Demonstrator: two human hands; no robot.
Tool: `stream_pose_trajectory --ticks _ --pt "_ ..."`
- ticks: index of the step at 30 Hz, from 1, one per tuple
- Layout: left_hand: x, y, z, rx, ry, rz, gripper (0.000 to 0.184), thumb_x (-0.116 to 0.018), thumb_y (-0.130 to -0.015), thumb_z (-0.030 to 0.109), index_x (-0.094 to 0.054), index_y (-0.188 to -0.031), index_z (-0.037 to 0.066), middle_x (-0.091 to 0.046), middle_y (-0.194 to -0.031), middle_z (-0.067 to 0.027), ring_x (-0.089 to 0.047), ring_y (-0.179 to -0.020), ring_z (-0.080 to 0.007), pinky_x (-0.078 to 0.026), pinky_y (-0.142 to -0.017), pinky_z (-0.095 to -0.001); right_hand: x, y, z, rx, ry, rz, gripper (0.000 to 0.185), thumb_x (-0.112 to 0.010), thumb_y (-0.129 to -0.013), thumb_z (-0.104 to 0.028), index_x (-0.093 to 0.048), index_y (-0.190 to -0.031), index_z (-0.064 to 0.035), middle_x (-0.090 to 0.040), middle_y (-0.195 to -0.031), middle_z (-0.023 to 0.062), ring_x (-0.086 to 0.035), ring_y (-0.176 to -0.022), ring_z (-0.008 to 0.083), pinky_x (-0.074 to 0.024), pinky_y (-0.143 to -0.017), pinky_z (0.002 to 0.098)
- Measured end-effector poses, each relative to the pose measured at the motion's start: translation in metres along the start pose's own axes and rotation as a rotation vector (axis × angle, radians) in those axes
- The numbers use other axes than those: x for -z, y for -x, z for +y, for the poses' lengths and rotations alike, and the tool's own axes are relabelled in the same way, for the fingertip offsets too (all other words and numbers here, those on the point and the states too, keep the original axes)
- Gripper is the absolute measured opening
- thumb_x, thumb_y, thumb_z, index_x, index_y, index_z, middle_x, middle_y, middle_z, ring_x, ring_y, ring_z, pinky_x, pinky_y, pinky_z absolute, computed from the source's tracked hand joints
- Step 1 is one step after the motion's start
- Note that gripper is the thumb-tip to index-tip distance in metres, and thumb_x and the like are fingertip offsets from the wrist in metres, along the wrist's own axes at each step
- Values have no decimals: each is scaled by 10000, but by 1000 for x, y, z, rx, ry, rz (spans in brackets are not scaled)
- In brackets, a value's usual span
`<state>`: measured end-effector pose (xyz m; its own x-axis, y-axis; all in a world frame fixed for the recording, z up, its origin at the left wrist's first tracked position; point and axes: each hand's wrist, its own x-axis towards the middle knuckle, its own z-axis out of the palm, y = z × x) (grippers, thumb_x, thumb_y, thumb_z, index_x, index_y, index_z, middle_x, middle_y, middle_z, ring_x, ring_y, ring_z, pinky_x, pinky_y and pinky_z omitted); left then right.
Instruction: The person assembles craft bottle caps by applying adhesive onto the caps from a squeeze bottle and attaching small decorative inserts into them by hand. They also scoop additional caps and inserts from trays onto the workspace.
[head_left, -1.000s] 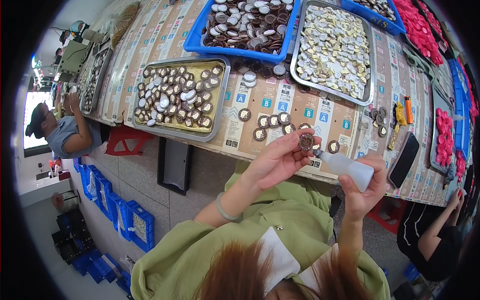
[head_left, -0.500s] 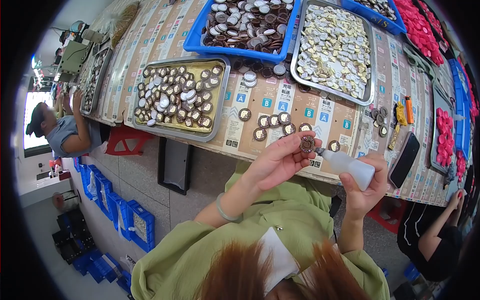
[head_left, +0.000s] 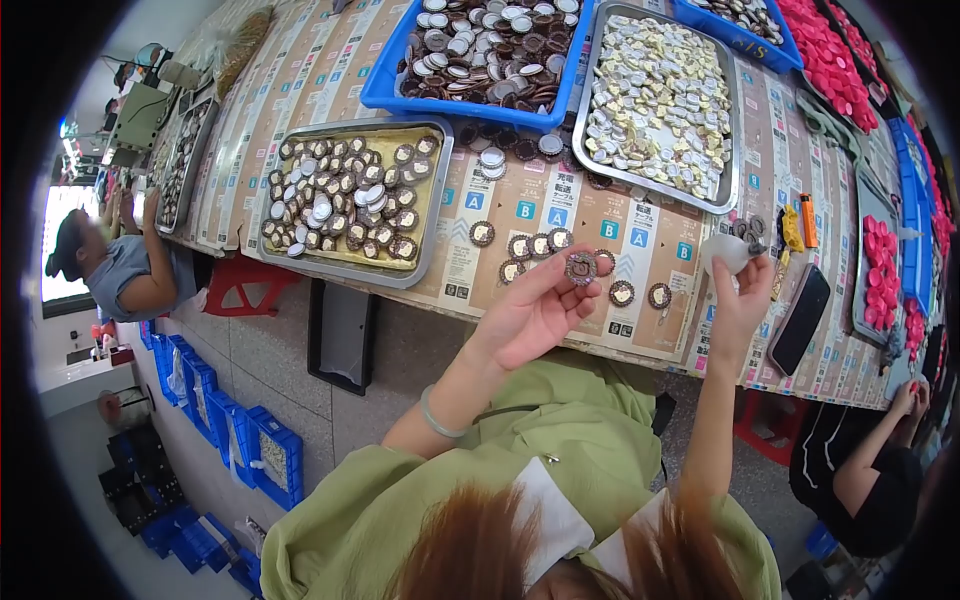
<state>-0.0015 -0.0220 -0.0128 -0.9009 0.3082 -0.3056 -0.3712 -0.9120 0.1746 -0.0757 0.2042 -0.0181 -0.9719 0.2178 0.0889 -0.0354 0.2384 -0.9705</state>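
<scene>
Between the fingertips of my left hand (head_left: 530, 310) is a brown scalloped disc (head_left: 581, 267), raised just above the table edge with its hollow side showing. My right hand (head_left: 742, 300) grips a white squeeze bottle (head_left: 724, 254) over the table to the right, away from the disc. The bottle's dark tip points to the right. Several similar discs with cream centres (head_left: 622, 293) lie loose on the table near my left hand. A steel tray (head_left: 437, 215) at left holds many such discs, some topped with white round pieces.
Behind are a blue bin (head_left: 480, 112) of brown and white discs and a steel tray (head_left: 733, 150) of small cream-and-gold pieces. At right lie a black phone (head_left: 800, 318), an orange lighter (head_left: 808, 220) and pink pieces (head_left: 878, 270). Other people (head_left: 135, 260) sit at left and right.
My right hand has carried the bottle up and right, away from the disc, turning its tip from left to right. My left hand has shifted slightly left and up, still holding the disc.
</scene>
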Motion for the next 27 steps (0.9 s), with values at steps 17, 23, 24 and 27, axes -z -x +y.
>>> stream_pose_trajectory --ticks 17,23,24,27 --pt "11 12 13 -31 33 14 314 -409 -905 207 -428 -1168 37 -527 -1102 -101 -544 -873 -148 -452 -796 -282 -87 -19 -3 679 737 -186 177 -596 -728 -84 -618 -898 -39 -518 -753 64 -497 -727 219 -396 -654 337" --pt "17 10 12 -11 39 19 315 -409 -905 209 -437 -1164 33 -529 -1103 -108 -544 -873 -150 -450 -795 -283 -86 -16 3 746 735 -189 153 -596 -725 -88 -615 -870 -46 -517 -747 49 -496 -718 215 -392 -645 340" --pt "16 10 12 -8 39 21 317 -410 -904 209 -436 -1166 32 -529 -1103 -110 -544 -872 -149 -450 -795 -282 -87 -15 3 719 771 -194 134 -597 -722 -84 -610 -849 -41 -523 -751 50 -499 -720 217 -393 -643 341" --pt "14 9 13 1 34 34 318 -411 -904 206 -434 -1168 30 -530 -1100 -112 -545 -870 -148 -453 -791 -280 -88 -20 7 716 785 -206 104 -598 -722 -84 -600 -814 -37 -530 -758 55 -503 -724 223 -394 -641 343"
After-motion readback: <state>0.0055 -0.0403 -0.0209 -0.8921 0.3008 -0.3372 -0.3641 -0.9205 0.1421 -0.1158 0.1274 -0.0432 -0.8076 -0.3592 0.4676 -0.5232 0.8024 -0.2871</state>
